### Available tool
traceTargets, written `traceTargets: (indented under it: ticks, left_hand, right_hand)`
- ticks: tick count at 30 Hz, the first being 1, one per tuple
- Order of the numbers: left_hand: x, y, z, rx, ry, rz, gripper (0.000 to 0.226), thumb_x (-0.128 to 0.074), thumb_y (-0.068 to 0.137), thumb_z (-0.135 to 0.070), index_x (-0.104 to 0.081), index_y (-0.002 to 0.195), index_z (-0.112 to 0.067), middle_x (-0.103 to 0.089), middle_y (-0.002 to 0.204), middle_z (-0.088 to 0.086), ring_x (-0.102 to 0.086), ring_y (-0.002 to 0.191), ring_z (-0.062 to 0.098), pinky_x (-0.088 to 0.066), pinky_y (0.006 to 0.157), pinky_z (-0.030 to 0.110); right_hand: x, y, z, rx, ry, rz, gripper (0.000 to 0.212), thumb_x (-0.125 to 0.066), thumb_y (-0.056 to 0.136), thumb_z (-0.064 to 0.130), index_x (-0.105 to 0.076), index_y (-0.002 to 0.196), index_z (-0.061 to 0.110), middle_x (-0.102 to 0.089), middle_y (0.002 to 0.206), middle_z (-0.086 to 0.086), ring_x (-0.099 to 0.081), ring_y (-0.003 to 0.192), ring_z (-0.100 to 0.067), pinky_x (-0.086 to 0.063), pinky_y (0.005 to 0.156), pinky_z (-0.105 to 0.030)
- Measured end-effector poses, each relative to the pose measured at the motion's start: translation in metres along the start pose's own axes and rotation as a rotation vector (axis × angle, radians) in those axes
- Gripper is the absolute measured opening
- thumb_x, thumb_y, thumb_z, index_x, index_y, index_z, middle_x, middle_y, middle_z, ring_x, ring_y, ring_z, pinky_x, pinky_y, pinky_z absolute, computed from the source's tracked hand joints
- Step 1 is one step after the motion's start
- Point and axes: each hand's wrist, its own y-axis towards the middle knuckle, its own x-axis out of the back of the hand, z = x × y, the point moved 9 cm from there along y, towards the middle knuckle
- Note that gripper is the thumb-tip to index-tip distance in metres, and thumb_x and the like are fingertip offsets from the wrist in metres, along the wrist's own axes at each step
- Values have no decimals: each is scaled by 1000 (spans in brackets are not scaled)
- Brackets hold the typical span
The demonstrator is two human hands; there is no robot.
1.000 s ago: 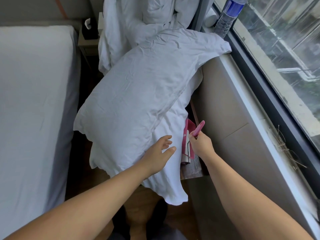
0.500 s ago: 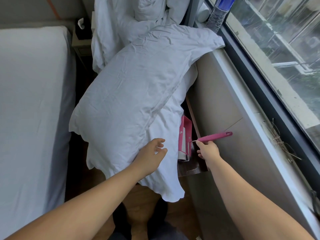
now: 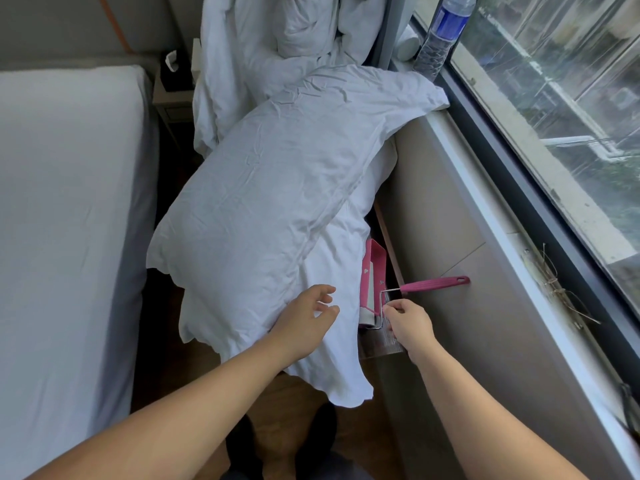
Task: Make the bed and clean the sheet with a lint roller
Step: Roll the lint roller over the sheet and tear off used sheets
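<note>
This is a bedroom, perhaps in a hotel or flat. A bed [image 3: 62, 220] with a white fitted sheet fills the left side; to its right, white pillows [image 3: 277, 188] and a duvet [image 3: 277, 39] lie piled. Beyond the pile, a large window [image 3: 554, 116] has a water bottle [image 3: 440, 32] on its sill.
</note>
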Motion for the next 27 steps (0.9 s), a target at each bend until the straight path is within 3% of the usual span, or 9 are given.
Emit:
traceTargets:
  ticks: [3, 6, 9, 13, 18, 22, 27]
  left_hand:
    - [8, -8, -9, -36, 9, 0, 33, -53, 98, -39, -49, 131, -41, -55, 124, -20, -53, 111, 1, -43, 87, 16]
    - [21, -23, -17, -73, -49, 3, 26, -54, 98, -35, -51, 122, -47, -56, 121, -21, -54, 111, -2, -41, 81, 9]
    - [39, -44, -22, -107, -126, 13, 25, -56, 97, -31, -53, 114, -50, -59, 117, -22, -55, 109, -6, -41, 78, 5]
    - [85, -74, -24, -178, -189, -9, 26, -60, 96, -23, -60, 115, -41, -65, 112, -16, -59, 104, -3, -45, 87, 11]
    - [152, -106, -3, -203, -187, -49, 28, -58, 98, -20, -60, 120, -38, -66, 112, -10, -61, 108, 6, -49, 98, 24]
    - [197, -124, 26, -183, -164, -129, 29, -57, 99, -24, -58, 122, -41, -66, 111, -19, -61, 111, 5, -50, 101, 32]
    - [229, -141, 48, -157, -161, -221, 29, -57, 98, -27, -58, 120, -46, -65, 112, -21, -62, 111, 2, -51, 99, 33]
  right_hand:
    - [0, -19, 18, 81, -12, -14, 21, -59, 97, 33, -65, 116, 26, -65, 93, 12, -64, 82, -12, -55, 64, -24]
    - [1, -45, 36, 147, -14, -41, 20, -61, 95, 37, -66, 113, 29, -66, 96, 17, -65, 85, -8, -60, 78, -30]
    - [3, -77, 56, 220, 1, -54, 13, -61, 95, 38, -66, 106, 34, -68, 86, 17, -67, 75, -7, -61, 68, -26]
    - [3, -130, 94, 326, 64, -35, 11, -61, 96, 34, -66, 106, 34, -70, 88, 14, -67, 77, 0, -52, 60, -14]
    - [-6, -189, 129, 415, 158, -12, 12, -63, 94, 27, -67, 100, 36, -71, 83, 12, -66, 72, -4, -51, 61, -19]
    - [-24, -219, 150, 479, 161, 14, 16, -65, 93, 19, -70, 98, 34, -71, 80, 5, -66, 73, -8, -54, 70, -29]
    - [-36, -240, 178, 596, 137, 51, 23, -69, 90, 12, -72, 95, 34, -69, 84, 9, -66, 75, -9, -49, 63, -16]
